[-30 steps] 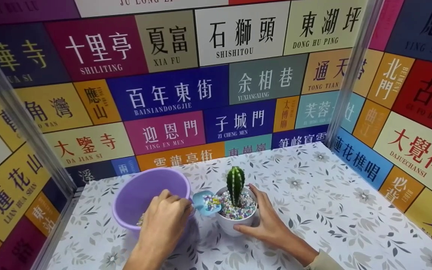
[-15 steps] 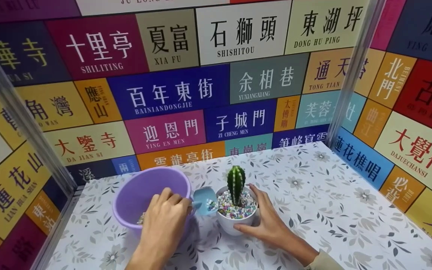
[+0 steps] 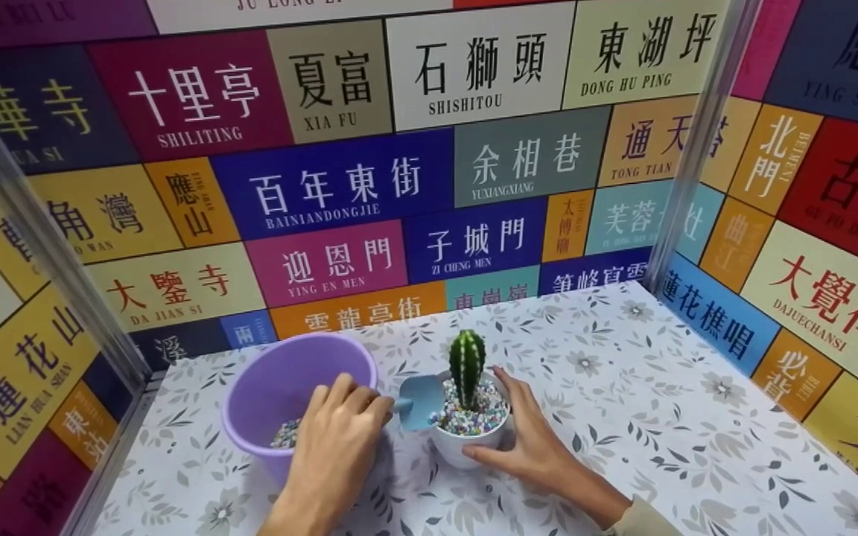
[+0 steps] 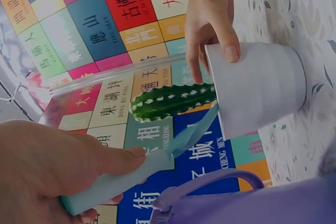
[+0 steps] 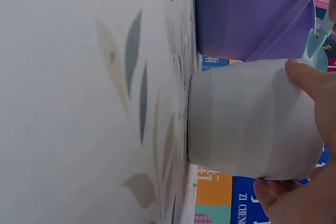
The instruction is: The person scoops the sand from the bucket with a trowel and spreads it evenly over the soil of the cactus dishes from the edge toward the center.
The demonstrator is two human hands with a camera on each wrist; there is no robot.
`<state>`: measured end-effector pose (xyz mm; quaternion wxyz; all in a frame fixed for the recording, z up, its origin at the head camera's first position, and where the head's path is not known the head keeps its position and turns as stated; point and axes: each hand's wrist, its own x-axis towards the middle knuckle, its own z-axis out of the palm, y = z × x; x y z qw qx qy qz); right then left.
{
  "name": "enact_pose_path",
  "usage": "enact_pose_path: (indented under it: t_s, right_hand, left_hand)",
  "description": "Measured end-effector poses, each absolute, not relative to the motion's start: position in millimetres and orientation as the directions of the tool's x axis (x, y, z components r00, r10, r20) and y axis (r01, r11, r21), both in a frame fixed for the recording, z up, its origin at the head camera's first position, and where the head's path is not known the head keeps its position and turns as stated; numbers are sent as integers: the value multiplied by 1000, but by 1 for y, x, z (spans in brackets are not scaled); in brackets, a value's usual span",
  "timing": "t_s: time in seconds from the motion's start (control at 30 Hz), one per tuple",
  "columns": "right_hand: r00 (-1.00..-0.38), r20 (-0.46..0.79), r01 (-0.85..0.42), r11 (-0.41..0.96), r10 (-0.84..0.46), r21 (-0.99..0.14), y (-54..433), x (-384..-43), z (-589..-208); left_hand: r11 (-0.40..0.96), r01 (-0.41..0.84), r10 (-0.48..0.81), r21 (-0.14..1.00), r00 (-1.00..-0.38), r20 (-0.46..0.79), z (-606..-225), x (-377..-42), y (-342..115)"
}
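Observation:
My left hand (image 3: 339, 447) grips the pale blue handle (image 4: 118, 182) of a small scoop (image 3: 420, 398). The scoop's blade is tilted at the left rim of a white flower pot (image 3: 465, 452), with a few pebbles near its tip. A green ribbed cactus (image 3: 466, 365) stands upright in the pot, ringed by coloured pebbles (image 3: 474, 420). My right hand (image 3: 537, 447) holds the pot from the right, thumb on the near side and fingers around the far side. In the right wrist view the pot (image 5: 252, 119) rests on the table.
A purple bucket (image 3: 246, 402) stands left of the pot, with pebbles (image 3: 285, 433) low inside it and its handle (image 4: 210, 182) hanging at the side. A floral cloth (image 3: 623, 387) covers the table. Behind rise walls of coloured name panels (image 3: 325, 186) with metal posts.
The scoop has moved right to the pot's rim and tipped, and most pebbles have left its blade. My left hand has turned and shifted slightly right. My right hand keeps its hold.

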<state>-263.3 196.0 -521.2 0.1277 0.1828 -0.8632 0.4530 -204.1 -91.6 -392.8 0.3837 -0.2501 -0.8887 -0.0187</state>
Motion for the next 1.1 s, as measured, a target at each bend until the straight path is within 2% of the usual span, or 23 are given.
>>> enact_pose_path:
  t_s: [0.5,0.9,1.1]
  right_hand:
    - [-899,386,-436,511,-207,-741,196,-262,-521]
    - [-898,385,-439,496,-212,-749,195,-262,-519]
    - [-881,422,-471,479,-214,-741,195,-262,-517]
  left_hand:
    - [865,475,413,-162,-489,768,-400,-215,-106]
    - [875,483,272,38,-554,787,-405,-222,-128]
    - [859,492,187,140,-558,809,-409,-225,-140]
